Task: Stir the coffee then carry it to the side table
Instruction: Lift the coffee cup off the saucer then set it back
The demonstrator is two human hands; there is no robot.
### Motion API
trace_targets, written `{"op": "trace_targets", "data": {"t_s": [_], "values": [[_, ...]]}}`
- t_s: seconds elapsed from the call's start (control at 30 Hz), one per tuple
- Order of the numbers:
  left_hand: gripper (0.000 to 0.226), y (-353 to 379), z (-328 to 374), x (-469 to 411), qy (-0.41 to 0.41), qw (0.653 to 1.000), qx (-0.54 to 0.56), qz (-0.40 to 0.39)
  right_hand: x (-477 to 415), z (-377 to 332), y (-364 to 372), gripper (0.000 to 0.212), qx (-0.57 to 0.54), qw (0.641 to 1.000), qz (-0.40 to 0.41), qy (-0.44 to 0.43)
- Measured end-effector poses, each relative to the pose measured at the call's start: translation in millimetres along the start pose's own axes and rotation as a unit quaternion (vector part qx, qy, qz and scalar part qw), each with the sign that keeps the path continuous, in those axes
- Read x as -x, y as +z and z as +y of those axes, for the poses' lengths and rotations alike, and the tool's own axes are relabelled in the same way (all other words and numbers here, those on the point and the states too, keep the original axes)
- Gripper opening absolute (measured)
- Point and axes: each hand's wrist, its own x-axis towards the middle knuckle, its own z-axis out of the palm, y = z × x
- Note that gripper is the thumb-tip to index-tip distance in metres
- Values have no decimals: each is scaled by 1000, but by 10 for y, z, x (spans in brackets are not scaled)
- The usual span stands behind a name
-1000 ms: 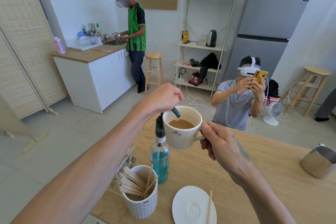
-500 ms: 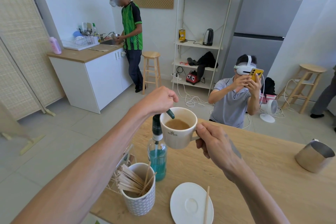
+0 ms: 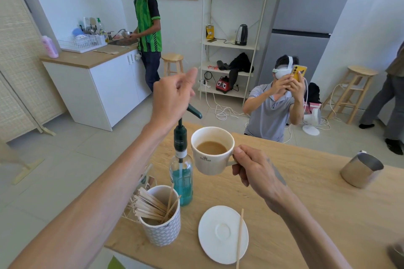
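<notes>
Head view: my right hand [image 3: 254,168] pinches cup [image 3: 213,150] handle, left hand [image 3: 172,98] loose, empty — coffee [image 3: 211,147] near-brimful, tilt risks spill.

One head-worn wide-angle camera looks forward and down from close above the wooden table [image 3: 306,192], whose far edge runs toward 1 o'clock. Both forearms reach in from 6 o'clock; the fridge [image 3: 306,17] stands far off at 1 o'clock.

The cup [image 3: 211,155] is white with light brown coffee [image 3: 211,147], the bottle [image 3: 181,178] holds teal liquid under a dark green pump [image 3: 181,135], and the stick holder [image 3: 162,228] has a grey-white diamond pattern.
</notes>
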Motion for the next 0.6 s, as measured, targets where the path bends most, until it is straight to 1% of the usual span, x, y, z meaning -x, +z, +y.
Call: {"op": "trace_targets", "data": {"t_s": [0.07,0.13,0.2,0.23,0.27,0.33,0.43,0.47,0.53,0.6], "values": [[57,-37,-21,73,41,996,-1,77,53,44,-19,44,-1,1000,-1,8],[43,-98,-2,246,73,985,2,154,118,83,-49,43,0,1000,-2,15],[32,-144,10,513,91,977,9,195,182,132,-81,43,2,1000,2,22],[28,-143,-8,681,95,976,15,197,217,161,-93,42,3,1000,4,26],[25,-129,-37,858,95,977,25,189,246,189,-103,42,5,1000,5,30],[23,-40,-110,1227,53,985,64,149,321,264,-122,40,3,999,7,38],[24,167,-257,1673,-69,990,111,57,421,401,-130,39,-4,999,5,47],[26,239,-318,1772,-114,984,132,23,453,448,-128,39,-6,999,3,49],[28,373,-448,1907,-201,962,183,-35,509,548,-116,40,-4,998,-1,59],[28,484,-543,2002,-263,937,216,-76,564,674,-85,41,1,997,-3,74]]}}
